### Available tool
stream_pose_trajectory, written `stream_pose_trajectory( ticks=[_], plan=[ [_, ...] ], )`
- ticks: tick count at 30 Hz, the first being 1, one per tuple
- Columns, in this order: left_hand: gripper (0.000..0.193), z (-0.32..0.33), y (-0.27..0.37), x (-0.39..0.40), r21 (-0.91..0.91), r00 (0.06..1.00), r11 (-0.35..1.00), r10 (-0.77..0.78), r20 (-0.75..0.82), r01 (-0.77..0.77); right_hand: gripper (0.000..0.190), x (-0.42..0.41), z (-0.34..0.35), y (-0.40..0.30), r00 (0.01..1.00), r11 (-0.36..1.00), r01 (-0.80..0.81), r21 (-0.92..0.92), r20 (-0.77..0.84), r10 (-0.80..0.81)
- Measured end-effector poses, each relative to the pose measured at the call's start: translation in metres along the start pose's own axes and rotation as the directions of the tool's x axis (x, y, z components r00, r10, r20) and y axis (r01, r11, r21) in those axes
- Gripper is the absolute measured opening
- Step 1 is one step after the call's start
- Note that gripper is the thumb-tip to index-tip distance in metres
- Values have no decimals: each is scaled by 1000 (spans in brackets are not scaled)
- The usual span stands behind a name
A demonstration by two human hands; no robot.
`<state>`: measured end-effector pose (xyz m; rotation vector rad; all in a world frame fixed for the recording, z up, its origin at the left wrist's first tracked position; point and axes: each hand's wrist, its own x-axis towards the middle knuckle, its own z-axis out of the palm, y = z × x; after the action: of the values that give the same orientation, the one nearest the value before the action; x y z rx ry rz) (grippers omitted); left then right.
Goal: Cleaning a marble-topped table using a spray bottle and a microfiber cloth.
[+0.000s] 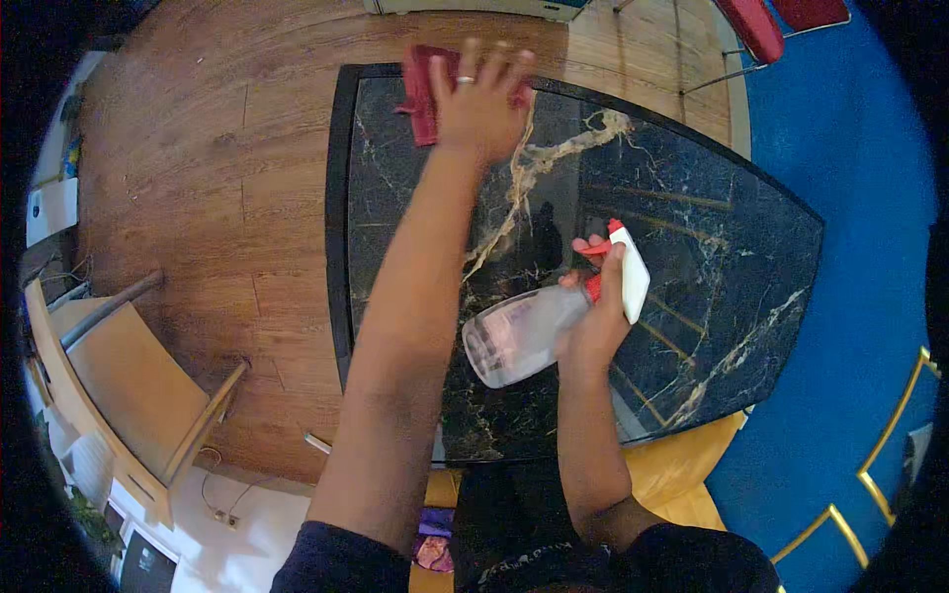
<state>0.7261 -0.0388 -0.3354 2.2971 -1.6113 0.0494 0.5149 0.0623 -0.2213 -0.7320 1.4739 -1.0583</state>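
Observation:
My left hand (482, 111) reaches to the far edge of a dark marble-patterned tabletop (415, 185). Its fingers are spread over a folded red cloth (422, 96), holding it under the palm. Part of that cloth is hidden by the hand, and the fingers look blurred. Nearer to me, my right hand (604, 304) grips a clear plastic spray bottle (511, 341) by the neck, with fingers at the red trigger (594, 249). The bottle is tilted above the tabletop, its white spray head (632, 278) towards the right.
Wood-look flooring (200, 222) surrounds the table's left and far sides. Blue carpet (838, 133) lies to the right. A red chair (752, 30) stands at the far right, and wooden furniture (133, 378) at the left. Yellow-gold upholstery (675, 474) shows beside my right arm.

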Motion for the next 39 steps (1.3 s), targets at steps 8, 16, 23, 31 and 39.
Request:
stream_pose_trajectory(
  ticks=[8,16,23,31,39],
  plan=[
    [61,-28,53,-105,-389,833,799,539,126,-458,37,-3,-19,0,999,998,-23,55,-23,25],
    [60,-15,-23,-25,-26,978,981,194,76,-192,38,-26,-29,-8,998,996,30,79,45,-33],
    [60,-13,95,-82,-265,844,857,498,200,-443,38,-14,-48,-7,1000,997,16,82,11,-17],
    [56,-38,15,-77,-146,860,892,451,240,-427,32,-1,-80,-20,998,998,58,-5,22,-57],
    [53,-6,-27,-29,1,978,978,209,9,-209,33,-35,-89,-8,981,908,146,-393,178,-81]
  ],
)
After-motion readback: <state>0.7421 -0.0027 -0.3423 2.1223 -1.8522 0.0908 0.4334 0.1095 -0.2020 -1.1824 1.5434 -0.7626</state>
